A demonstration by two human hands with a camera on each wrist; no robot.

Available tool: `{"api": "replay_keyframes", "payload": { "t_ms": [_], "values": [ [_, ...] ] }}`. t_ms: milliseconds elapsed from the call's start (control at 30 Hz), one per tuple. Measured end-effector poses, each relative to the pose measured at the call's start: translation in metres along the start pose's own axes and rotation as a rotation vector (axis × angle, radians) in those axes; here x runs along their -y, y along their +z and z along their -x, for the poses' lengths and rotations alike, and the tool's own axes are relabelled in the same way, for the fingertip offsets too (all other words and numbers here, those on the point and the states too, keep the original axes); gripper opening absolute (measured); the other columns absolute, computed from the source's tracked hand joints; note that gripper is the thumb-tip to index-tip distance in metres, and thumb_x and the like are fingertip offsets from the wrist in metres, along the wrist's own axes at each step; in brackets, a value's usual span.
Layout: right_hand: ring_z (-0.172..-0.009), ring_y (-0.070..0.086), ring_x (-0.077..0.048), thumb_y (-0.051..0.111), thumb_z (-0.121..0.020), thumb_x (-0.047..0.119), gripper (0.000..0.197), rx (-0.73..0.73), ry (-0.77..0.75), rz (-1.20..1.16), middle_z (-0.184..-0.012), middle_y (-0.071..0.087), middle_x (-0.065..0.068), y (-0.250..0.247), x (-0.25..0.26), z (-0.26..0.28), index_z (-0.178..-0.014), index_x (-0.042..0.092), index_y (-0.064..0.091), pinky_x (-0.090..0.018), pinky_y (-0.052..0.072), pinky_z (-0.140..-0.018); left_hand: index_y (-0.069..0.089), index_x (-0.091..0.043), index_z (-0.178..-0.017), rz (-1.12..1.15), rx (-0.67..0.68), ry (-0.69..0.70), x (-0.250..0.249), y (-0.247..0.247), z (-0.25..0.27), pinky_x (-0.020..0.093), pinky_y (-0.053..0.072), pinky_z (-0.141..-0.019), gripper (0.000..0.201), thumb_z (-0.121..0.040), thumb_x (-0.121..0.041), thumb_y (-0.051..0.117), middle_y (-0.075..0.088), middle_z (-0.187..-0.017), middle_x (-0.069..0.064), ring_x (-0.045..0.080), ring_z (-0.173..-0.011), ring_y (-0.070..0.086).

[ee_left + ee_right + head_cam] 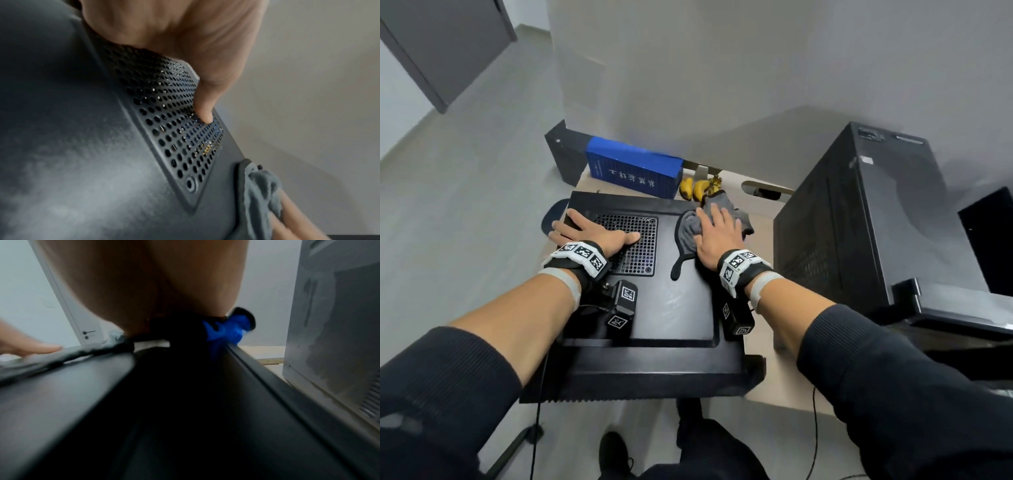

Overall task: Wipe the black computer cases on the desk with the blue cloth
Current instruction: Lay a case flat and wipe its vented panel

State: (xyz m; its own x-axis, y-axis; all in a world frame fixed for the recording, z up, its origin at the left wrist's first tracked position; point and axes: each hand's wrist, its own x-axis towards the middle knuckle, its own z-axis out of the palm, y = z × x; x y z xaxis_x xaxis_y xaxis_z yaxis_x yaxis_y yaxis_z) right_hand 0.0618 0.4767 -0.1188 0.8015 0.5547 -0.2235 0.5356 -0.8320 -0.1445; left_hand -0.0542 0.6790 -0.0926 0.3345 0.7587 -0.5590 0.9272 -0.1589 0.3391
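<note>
A black computer case lies flat on the desk, with a perforated vent in its top panel. My left hand rests flat on the vent's left part, and its thumb touches the holes. My right hand presses with straight fingers on the cloth, which looks grey-blue with dark trim, near the case's far right edge. In the right wrist view the cloth shows bright blue under my palm. A second black case stands upright to the right.
A blue box and bananas lie behind the flat case. Another dark case stands at the back left. A narrow strip of the wooden desk separates the two cases. A black object sits at the far right.
</note>
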Motion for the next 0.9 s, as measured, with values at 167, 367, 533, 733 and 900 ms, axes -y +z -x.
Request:
{"api": "replay_keyframes", "payload": {
  "t_ms": [167, 367, 533, 733, 900],
  "values": [
    [-0.149, 0.003, -0.038, 0.044, -0.094, 0.047, 0.073, 0.059, -0.134, 0.06, -0.164, -0.002, -0.012, 0.011, 0.023, 0.066, -0.156, 0.031, 0.009, -0.053, 0.006, -0.119, -0.001, -0.014, -0.158, 0.145, -0.032, 0.058, 0.008, -0.006, 0.002, 0.054, 0.003, -0.123, 0.136, -0.062, -0.069, 0.078, -0.001, -0.165, 0.014, 0.034, -0.153, -0.001],
    [-0.148, 0.008, -0.032, 0.052, -0.09, 0.054, 0.075, 0.11, -0.45, 0.18, -0.164, 0.005, -0.007, 0.013, 0.02, 0.116, -0.154, 0.041, 0.014, -0.048, 0.011, -0.119, 0.0, -0.017, -0.158, 0.113, -0.048, 0.07, 0.015, -0.003, 0.007, 0.056, 0.006, -0.122, 0.137, -0.058, -0.066, 0.08, 0.001, -0.165, 0.017, 0.036, -0.152, 0.001],
    [-0.147, 0.011, -0.032, 0.053, -0.086, 0.062, 0.08, 0.08, -0.403, 0.152, -0.164, 0.008, -0.006, 0.01, -0.003, 0.115, -0.154, 0.042, 0.015, -0.045, 0.014, -0.121, -0.003, -0.018, -0.158, 0.083, -0.021, 0.056, 0.017, -0.005, 0.008, 0.056, 0.005, -0.122, 0.143, -0.056, -0.069, 0.082, 0.0, -0.165, 0.017, 0.037, -0.152, 0.0],
    [-0.149, 0.006, -0.036, 0.052, -0.086, 0.064, 0.088, 0.077, -0.072, -0.004, -0.163, 0.005, -0.015, -0.006, -0.006, 0.038, -0.156, 0.03, 0.01, -0.046, 0.008, -0.122, -0.018, -0.023, -0.157, -0.026, 0.066, 0.037, 0.013, -0.002, -0.005, 0.058, -0.001, -0.122, 0.157, -0.049, -0.069, 0.086, -0.02, -0.164, 0.015, 0.038, -0.151, -0.014],
    [-0.125, 0.036, -0.035, 0.059, -0.082, 0.05, 0.067, -0.058, -0.069, 0.011, -0.138, 0.038, -0.013, -0.008, 0.044, -0.022, -0.138, 0.018, 0.041, -0.045, 0.033, -0.104, -0.025, -0.022, -0.154, -0.07, 0.091, 0.028, 0.013, 0.004, -0.007, 0.059, -0.004, -0.121, 0.151, -0.059, -0.063, 0.085, -0.029, -0.161, 0.017, 0.037, -0.149, -0.025]
  ]
}}
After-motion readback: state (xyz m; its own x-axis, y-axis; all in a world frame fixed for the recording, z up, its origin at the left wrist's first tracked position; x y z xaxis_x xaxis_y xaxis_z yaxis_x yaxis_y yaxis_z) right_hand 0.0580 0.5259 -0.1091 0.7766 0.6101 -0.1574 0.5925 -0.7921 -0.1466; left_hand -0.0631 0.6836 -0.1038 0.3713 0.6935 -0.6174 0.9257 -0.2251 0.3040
